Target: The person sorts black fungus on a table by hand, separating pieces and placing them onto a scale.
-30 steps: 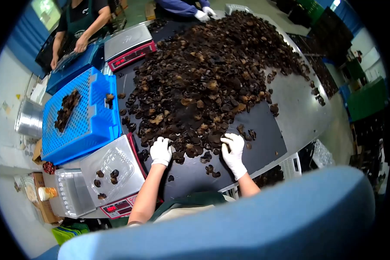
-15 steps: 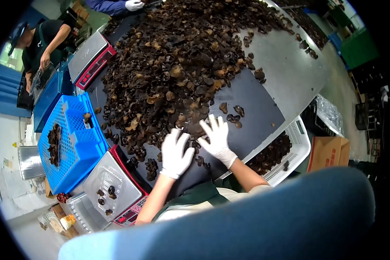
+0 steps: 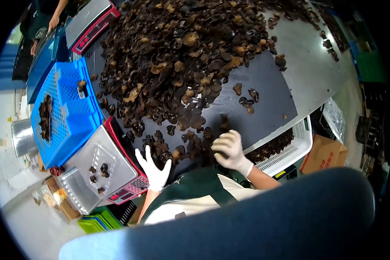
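A big heap of dark brown wood ear mushrooms [image 3: 173, 65] covers much of the dark table mat [image 3: 264, 82]. A smaller cluster of wood ears [image 3: 190, 147] lies at the near edge, between my two white-gloved hands. My left hand [image 3: 154, 171] is open at the left of this cluster, thumb and fingers spread, holding nothing. On the cluster's right, my right hand [image 3: 232, 151] hovers with loosely curved fingers and the thumb apart, and no piece shows in it. A few loose wood ears [image 3: 247, 103] lie farther right on the mat.
At left stand a scale [image 3: 112, 160] bearing a clear plastic tray [image 3: 100, 167] with several pieces, a blue perforated crate [image 3: 65, 108] and a second scale [image 3: 89, 21]. A white basket [image 3: 301, 138] of wood ears and a cardboard box [image 3: 325, 154] sit right. Another person's hand [image 3: 53, 21] shows upper left.
Both hands have drawn back to the near edge and moved apart. Some wood ears now lie gathered between them, and more bare mat shows behind. The view has tilted downward.
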`<action>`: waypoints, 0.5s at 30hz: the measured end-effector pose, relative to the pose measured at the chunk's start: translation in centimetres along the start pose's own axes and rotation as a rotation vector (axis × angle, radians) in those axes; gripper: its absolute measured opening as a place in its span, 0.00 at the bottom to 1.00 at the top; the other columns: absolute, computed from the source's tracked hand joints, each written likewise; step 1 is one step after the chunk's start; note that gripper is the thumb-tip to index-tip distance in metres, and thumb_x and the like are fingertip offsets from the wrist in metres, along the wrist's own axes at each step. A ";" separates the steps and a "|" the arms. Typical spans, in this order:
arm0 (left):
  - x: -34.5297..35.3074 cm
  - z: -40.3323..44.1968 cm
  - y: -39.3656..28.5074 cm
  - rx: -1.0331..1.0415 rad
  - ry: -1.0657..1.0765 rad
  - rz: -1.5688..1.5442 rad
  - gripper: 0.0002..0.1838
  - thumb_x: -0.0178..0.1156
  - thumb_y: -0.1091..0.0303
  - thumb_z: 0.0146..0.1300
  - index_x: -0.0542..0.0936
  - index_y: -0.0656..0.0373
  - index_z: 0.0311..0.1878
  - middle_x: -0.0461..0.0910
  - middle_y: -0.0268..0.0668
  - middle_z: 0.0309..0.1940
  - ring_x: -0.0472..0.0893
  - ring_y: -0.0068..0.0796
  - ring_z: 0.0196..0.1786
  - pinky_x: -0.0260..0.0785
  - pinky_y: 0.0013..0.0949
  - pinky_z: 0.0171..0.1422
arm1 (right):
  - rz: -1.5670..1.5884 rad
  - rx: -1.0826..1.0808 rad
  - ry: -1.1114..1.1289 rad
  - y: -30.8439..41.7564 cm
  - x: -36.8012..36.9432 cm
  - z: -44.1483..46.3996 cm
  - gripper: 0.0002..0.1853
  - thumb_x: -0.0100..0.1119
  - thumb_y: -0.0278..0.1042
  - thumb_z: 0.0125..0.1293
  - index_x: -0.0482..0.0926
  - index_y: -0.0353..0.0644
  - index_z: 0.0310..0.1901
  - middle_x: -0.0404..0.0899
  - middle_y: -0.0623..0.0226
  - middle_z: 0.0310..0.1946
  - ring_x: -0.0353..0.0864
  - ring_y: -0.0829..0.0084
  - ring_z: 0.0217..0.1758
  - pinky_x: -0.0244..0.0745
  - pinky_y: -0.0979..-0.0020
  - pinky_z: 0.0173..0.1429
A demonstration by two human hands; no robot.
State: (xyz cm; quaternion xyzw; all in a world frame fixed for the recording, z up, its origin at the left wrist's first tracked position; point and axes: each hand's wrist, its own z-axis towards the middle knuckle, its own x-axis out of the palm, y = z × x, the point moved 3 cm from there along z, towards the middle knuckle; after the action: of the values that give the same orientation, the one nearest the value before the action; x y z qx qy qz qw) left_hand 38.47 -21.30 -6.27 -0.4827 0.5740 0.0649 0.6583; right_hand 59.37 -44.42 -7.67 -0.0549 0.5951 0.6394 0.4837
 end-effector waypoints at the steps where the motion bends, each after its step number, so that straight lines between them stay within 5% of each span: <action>1: 0.8 -0.1 1.2 -0.052 -0.010 -0.071 0.54 0.74 0.59 0.49 0.54 0.54 0.77 0.39 0.59 0.77 0.44 0.61 0.78 0.43 0.54 0.79 | -0.039 0.038 -0.009 -0.4 -0.8 0.1 0.23 0.70 0.39 0.45 0.82 0.48 0.46 0.78 0.65 0.53 0.71 0.57 0.61 0.56 0.49 0.70; 4: 3.3 0.1 4.7 -0.183 -0.026 -0.211 0.52 0.69 0.59 0.58 0.48 0.55 0.79 0.37 0.58 0.78 0.42 0.57 0.79 0.38 0.50 0.80 | -0.198 0.149 0.057 -1.8 -1.4 -0.8 0.42 0.74 0.48 0.41 0.73 0.40 0.61 0.64 0.47 0.66 0.62 0.45 0.69 0.52 0.45 0.72; 9: 3.9 0.3 1.8 0.074 0.079 -0.284 0.43 0.69 0.63 0.57 0.61 0.54 0.74 0.46 0.55 0.77 0.48 0.55 0.79 0.44 0.48 0.80 | -0.328 0.218 0.270 -1.4 1.7 -1.7 0.53 0.74 0.59 0.43 0.65 0.41 0.70 0.51 0.41 0.73 0.46 0.41 0.77 0.36 0.35 0.76; 13: 3.8 0.0 0.0 0.184 0.203 -0.367 0.33 0.67 0.68 0.57 0.69 0.55 0.68 0.55 0.52 0.73 0.58 0.54 0.74 0.51 0.47 0.77 | -0.241 0.081 0.212 0.4 4.2 -0.9 0.45 0.71 0.60 0.46 0.69 0.52 0.67 0.60 0.59 0.72 0.51 0.46 0.75 0.38 0.38 0.76; 15: 2.8 0.1 0.4 0.159 0.104 -0.377 0.30 0.64 0.69 0.59 0.70 0.57 0.66 0.61 0.51 0.70 0.61 0.51 0.72 0.53 0.45 0.76 | -0.211 0.029 0.053 1.5 4.4 -0.2 0.32 0.69 0.53 0.50 0.76 0.55 0.59 0.69 0.67 0.64 0.60 0.52 0.69 0.46 0.45 0.74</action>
State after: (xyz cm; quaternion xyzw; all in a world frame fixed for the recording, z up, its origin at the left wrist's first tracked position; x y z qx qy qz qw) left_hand 39.27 -22.33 -8.81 -0.5306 0.5102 -0.1299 0.6643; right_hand 55.96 -41.86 -9.54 -0.1275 0.6077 0.5746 0.5332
